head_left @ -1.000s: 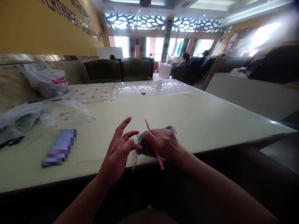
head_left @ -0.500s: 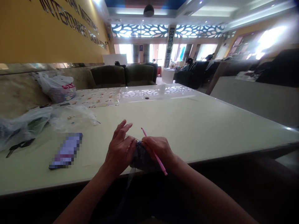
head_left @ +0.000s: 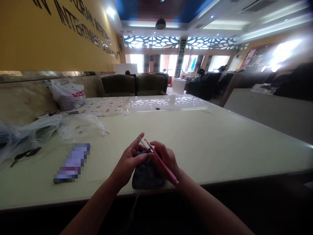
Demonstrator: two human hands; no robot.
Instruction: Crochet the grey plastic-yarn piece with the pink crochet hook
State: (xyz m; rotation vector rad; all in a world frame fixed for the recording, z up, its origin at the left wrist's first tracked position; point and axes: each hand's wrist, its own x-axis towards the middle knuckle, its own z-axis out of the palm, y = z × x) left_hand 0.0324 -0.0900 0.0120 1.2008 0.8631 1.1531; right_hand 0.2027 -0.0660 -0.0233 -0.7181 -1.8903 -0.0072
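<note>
A dark grey crocheted piece hangs between my hands at the near edge of the table. My left hand grips its upper left side, thumb on the front, with a raised finger carrying a pale strand of yarn. In my right hand lies a pink crochet hook, slanting down to the right, its hooked tip above the top edge of the piece. The right fingertips also touch the piece's top edge. A pale strand trails down below the table edge.
On the table's left lie a blurred-out purple item, black scissors and clear plastic bags. Behind them stands a full white carrier bag by a patterned cloth. Dark armchairs stand beyond the table.
My left fingers have curled in and the grey piece now shows more of its front. The hook has tilted and its tip moved left toward the yarn strand. The view has tipped upward.
</note>
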